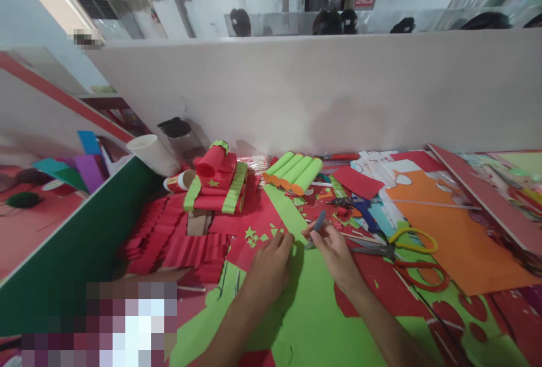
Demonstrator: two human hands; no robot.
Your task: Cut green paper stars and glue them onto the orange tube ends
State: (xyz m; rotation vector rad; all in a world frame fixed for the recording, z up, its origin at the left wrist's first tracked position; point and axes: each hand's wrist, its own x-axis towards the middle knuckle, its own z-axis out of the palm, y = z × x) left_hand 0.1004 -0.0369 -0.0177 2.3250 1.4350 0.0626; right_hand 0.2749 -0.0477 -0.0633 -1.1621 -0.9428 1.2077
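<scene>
My right hand [332, 248] is closed on a slim blue-grey object [320, 220], whose exact kind I cannot make out. My left hand [273, 262] rests to its left with curled fingers, and whatever they may hold is hidden. Both hands are over a large light-green sheet of paper [311, 305]. Small green paper stars [250, 234] and scraps lie on red paper just left of my left hand. Right of my right hand lie scissors with yellow and red handles [387, 250]. Blue-handled scissors [366, 212] lie behind them.
A red and green paper tank-like model [215, 183] stands at the back left, with pleated red paper [156, 237] before it. Several green paper rolls [294, 172] lie behind my hands. An orange sheet [457, 243] is on the right. A green divider [84, 243] edges the left.
</scene>
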